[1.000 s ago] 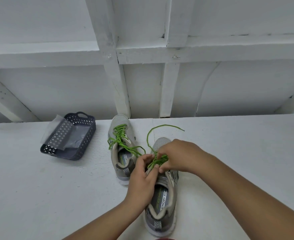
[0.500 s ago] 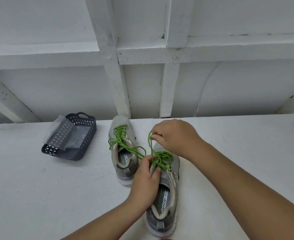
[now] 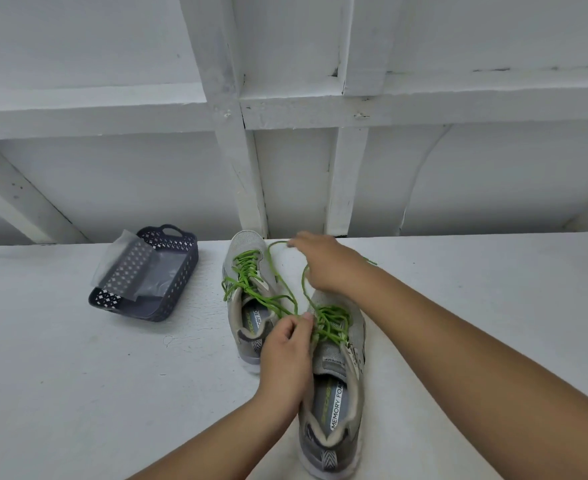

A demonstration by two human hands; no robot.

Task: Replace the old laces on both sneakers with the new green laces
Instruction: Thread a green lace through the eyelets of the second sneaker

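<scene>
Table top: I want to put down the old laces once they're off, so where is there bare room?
Free: the table right of the right forearm, and the stretch in front of the basket, left of the left forearm. Crowded: the middle, where both sneakers sit close together, with green laces and both hands over them.

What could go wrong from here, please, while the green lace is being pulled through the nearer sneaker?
1. The right hand draws the green lace away across the far sneaker, whose loose lace ends lie close by; the two could tangle.
2. The left hand pinches the lace at the near sneaker; if that pinch slips, the pull may leave the ends uneven or shift the shoe.
</scene>
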